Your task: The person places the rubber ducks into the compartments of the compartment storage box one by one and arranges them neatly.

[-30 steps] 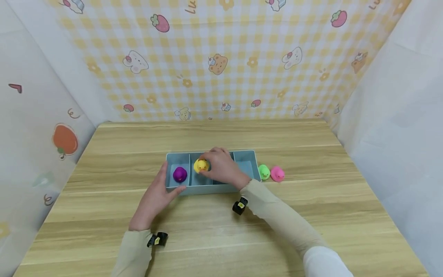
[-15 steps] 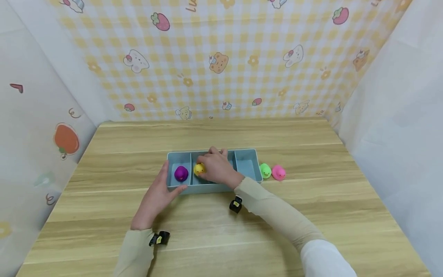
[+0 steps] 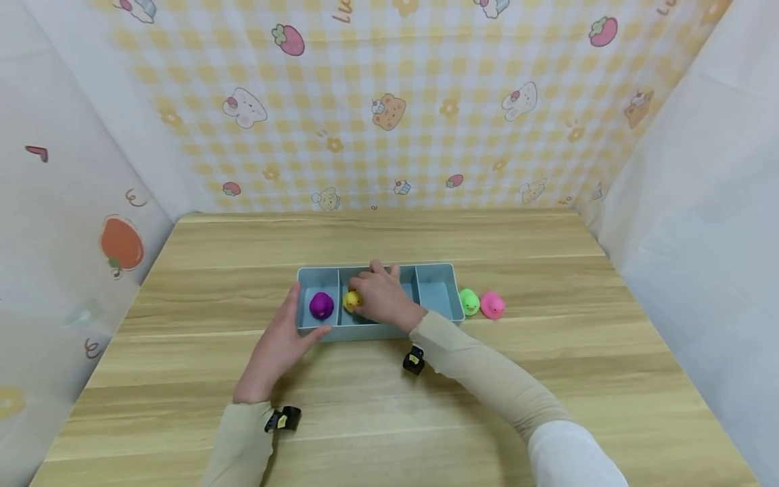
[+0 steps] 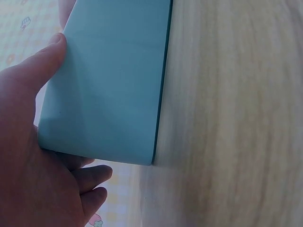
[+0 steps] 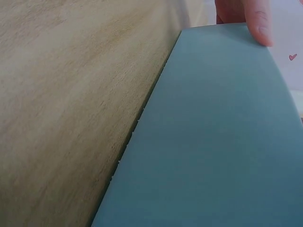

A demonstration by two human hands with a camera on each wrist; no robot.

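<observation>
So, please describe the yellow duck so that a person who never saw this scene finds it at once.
On the wooden table stands a long blue-grey tray. In the head view, find its second compartment from the left, where the right hand grips the yellow duck. Only it is yellow, unlike the purple duck to its left, and the green duck and pink duck outside.

Wood-grain table (image 3: 365,412) in front of you, yellow-checked cloth (image 3: 365,74) behind it (you can spot printed strawberries (image 3: 291,40) and bears (image 3: 391,112)), white sheet (image 3: 61,216) with an orange fruit print (image 3: 122,242) on your left, creased white drape (image 3: 700,189) on your right
</observation>
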